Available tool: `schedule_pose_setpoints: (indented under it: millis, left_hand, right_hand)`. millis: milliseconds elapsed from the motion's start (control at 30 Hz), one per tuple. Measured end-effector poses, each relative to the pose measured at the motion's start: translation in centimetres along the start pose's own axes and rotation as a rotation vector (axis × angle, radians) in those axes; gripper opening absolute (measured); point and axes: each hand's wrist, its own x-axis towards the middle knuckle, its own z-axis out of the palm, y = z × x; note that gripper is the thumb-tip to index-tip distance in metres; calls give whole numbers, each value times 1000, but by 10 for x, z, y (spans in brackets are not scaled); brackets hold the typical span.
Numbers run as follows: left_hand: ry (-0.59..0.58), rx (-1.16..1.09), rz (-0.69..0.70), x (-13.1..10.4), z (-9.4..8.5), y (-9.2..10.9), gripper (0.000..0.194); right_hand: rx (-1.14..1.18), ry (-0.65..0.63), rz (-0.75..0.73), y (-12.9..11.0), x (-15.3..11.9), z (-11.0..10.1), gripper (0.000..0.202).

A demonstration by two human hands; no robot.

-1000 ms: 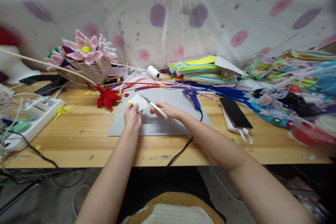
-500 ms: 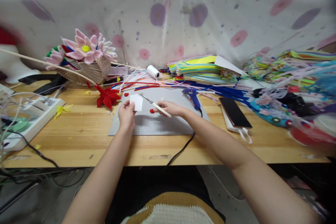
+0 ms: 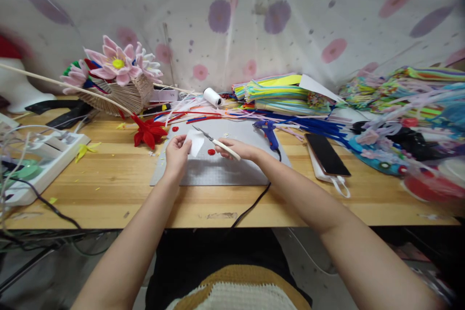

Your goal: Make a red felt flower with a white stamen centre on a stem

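Place: a craft workshop, judging by its supplies and tools
Surface: pale wooden worktop point(image 3: 109, 196) under a grey rectangular cutting mat point(image 3: 232, 172)
Materials: bundles of yellow and pastel fuzzy stems point(image 3: 276, 94) behind the mat; long dark-blue fuzzy stems point(image 3: 316, 126) to its right rear; a white cylindrical spool point(image 3: 210, 97) behind it
Tools: blue pistol-shaped glue gun point(image 3: 268, 131) on the mat's right side; white-handled metal scissors point(image 3: 228, 148) above the mat
Flowers: pink fuzzy flower point(image 3: 125, 75) above a beige ribbed fan-shaped base point(image 3: 123, 99), left of and behind the mat; red fuzzy flower point(image 3: 148, 133) beside its left edge
Power: white plastic power strip point(image 3: 47, 169), well left of the mat
Backdrop: white sheet with pink and purple blotches point(image 3: 247, 9), hanging behind the mat
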Motion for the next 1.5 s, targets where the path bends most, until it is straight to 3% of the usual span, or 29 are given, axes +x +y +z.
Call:
schedule_pose_setpoints:
  millis: [633,833,1167,1367,1433,1500]
  left_hand:
    - [-168,198,-24,11,-17,25,21]
    - [-299,237,-28,23,-28,36,44]
    - [-383,335,-7,28,-25,51,47]
    - [-514,398,3,40,-31,53,56]
    - [-474,377,7,43,-31,54,56]
    - [-358,305,23,43,-29,52,52]
  right_hand:
    - [-192,-73,35,-14,-15,-7,39]
    - [-270,-112,25,-14,-12,-9,43]
    - [-212,-135,35,-15,-6,-5,44]
    - [-166,-129,34,-11,-9,-6,42]
    - [-154,-116,34,-11,-10,-5,40]
    - [-126,-85,30,-12,-10,-4,38]
